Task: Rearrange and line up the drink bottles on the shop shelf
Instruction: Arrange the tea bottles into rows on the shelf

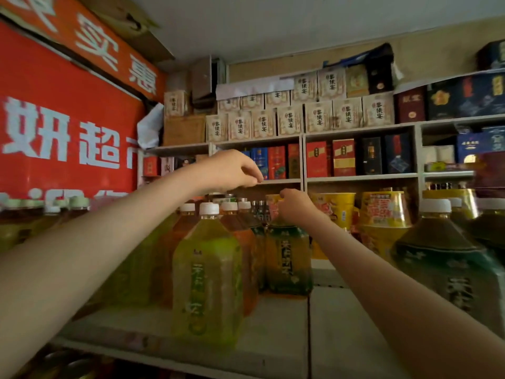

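Four white-capped bottles (209, 269) cluster at frame centre. The right hand (296, 207) grips the top of a fifth bottle (288, 258) beside them. The left hand (232, 169) hovers above, fingers loosely curled, holding nothing.

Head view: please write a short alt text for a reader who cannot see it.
The right hand grips the top of a green-labelled bottle on a shop shelf; the left hand hovers over white-capped bottles beside it.

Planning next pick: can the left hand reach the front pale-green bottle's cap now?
Probably yes: the left hand hovers overhead holding nothing, the cap of the pale-green bottle is uncovered, and the right hand grips the dark-green bottle beside it.
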Tool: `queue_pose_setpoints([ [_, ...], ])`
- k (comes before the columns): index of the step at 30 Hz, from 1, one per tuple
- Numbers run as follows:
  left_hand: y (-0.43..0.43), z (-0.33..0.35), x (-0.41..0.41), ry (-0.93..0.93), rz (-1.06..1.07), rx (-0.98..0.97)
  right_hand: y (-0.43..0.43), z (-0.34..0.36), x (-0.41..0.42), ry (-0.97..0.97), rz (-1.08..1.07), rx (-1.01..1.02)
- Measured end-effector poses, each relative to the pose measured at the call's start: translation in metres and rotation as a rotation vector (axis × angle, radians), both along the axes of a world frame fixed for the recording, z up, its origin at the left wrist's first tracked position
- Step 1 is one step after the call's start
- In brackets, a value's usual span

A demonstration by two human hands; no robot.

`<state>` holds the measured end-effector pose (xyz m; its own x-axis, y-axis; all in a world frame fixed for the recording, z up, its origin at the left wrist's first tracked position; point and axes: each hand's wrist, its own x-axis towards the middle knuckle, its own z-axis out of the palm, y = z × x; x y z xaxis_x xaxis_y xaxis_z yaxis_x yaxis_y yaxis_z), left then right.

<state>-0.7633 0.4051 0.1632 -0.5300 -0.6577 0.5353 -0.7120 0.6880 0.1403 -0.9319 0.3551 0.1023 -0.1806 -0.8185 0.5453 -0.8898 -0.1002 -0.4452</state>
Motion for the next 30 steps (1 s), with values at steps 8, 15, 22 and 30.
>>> queue_pose_setpoints([
  [8, -0.085, 0.012, -0.007, -0.362, 0.126, 0.123, -0.032, 0.014, -0.004, 0.193, -0.115, 0.202],
  [15, -0.142, 0.001, -0.028, -0.521, 0.251, 0.253, -0.035, 0.022, -0.008, 0.201, -0.142, 0.256],
  [22, -0.144, 0.002, -0.028, -0.517, 0.131, 0.080, -0.007, 0.042, -0.021, 0.026, -0.158, 0.345],
  [30, -0.125, 0.012, -0.053, -0.368, -0.033, 0.133, 0.049, 0.071, -0.046, 0.071, -0.167, 0.407],
])
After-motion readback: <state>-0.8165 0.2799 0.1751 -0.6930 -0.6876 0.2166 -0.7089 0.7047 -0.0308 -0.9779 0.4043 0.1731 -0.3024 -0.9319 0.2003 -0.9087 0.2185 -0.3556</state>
